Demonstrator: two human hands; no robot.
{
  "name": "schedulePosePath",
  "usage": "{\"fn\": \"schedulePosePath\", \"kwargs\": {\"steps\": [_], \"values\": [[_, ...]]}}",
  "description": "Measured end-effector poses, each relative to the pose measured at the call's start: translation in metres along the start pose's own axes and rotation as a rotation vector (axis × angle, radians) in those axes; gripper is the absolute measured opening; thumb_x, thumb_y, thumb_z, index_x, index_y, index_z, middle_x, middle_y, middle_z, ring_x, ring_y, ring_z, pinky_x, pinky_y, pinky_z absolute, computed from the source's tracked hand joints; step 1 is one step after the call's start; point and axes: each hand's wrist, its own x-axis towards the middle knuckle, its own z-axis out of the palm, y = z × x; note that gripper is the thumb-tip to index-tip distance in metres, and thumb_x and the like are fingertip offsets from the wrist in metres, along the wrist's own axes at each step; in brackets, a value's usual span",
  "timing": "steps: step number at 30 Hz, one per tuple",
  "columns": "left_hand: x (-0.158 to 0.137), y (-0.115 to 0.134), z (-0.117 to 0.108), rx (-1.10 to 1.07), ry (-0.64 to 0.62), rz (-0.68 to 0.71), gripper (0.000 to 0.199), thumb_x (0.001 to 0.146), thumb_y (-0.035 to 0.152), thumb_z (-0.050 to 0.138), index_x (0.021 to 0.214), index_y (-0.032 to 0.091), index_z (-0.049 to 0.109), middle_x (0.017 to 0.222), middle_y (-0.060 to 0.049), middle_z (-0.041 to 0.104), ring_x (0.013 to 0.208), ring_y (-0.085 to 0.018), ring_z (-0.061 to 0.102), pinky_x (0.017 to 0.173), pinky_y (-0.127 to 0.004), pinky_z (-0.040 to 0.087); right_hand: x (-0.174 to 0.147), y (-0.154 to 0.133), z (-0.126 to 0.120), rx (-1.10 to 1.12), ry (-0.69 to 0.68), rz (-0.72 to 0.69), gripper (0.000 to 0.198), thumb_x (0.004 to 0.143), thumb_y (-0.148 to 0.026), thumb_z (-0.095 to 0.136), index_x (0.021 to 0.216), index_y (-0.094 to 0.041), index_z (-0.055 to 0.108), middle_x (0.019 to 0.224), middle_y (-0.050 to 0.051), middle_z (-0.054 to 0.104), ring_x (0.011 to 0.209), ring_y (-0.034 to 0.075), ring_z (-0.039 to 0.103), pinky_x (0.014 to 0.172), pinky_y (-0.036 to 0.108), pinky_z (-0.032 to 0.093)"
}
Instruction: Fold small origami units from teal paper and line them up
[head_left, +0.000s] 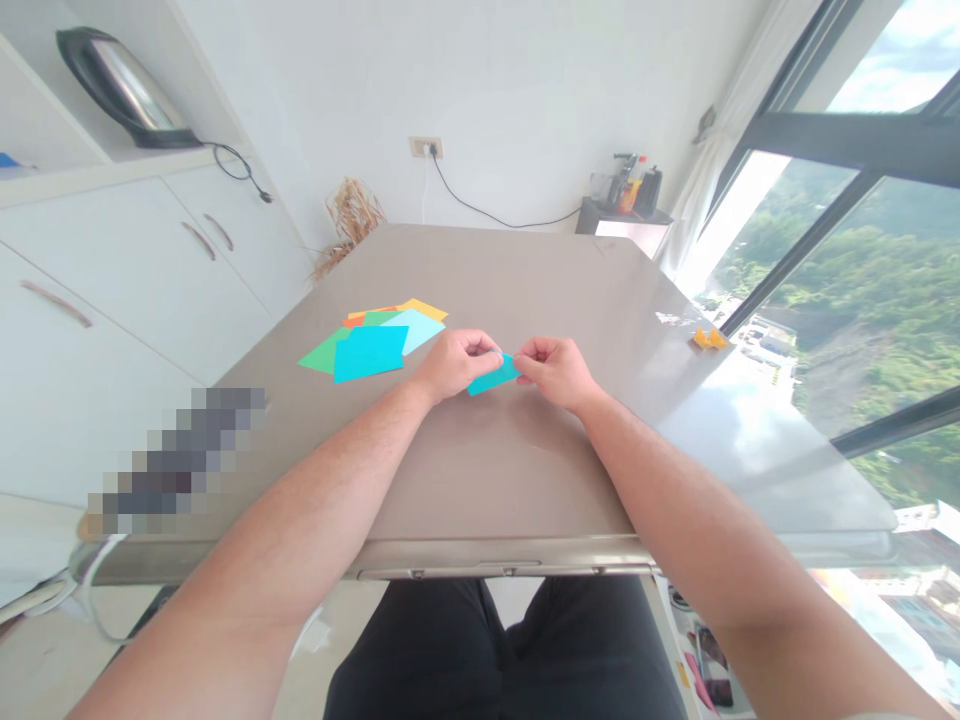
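A small piece of turquoise paper (pixel 491 378) is held just above the middle of the table, one hand at each side. My left hand (pixel 459 362) pinches its upper left part between thumb and fingers. At the right corner, my right hand (pixel 553 368) grips the same paper with thumb and fingertips. Left of my hands lies a fanned pile of coloured paper sheets, with a turquoise sheet (pixel 370 353) on top. Green paper (pixel 322 352), pale aqua paper (pixel 421 330) and yellow-orange paper (pixel 426 309) stick out around it.
The grey-brown table (pixel 510 470) reaches the wall side. Near its right edge sits a small folded yellow object (pixel 709 339). A blurred-out dark object (pixel 180 460) lies at the left edge. Beyond stand a kettle (pixel 127 85), dried plants (pixel 352 220) and a small cabinet (pixel 622 228).
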Motion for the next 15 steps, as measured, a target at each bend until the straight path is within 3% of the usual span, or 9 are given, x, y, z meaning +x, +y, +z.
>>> {"fn": "schedulePosePath", "kwargs": {"steps": [7,15], "values": [[-0.0016,0.0087,0.004,0.068,-0.037,0.03,0.018,0.071,0.036,0.068,0.07,0.017,0.07,0.067,-0.001,0.068,0.064,-0.014,0.056,0.058,-0.026,0.042,-0.0012,-0.0002,0.0044,-0.244,0.029,-0.13,0.013,0.074,-0.025,0.058,0.067,-0.019,0.067,0.061,-0.001,0.065,0.056,0.011,0.05,0.056,0.025,0.038],[-0.0006,0.0026,-0.002,-0.031,-0.054,0.006,0.018,0.072,0.035,0.072,0.073,0.017,0.071,0.072,-0.002,0.07,0.067,-0.015,0.061,0.061,-0.027,0.045,-0.0032,-0.0036,0.0005,-0.25,0.048,-0.137,0.013,0.071,-0.027,0.059,0.064,-0.02,0.066,0.055,-0.002,0.058,0.054,0.012,0.046,0.053,0.026,0.036]]}}
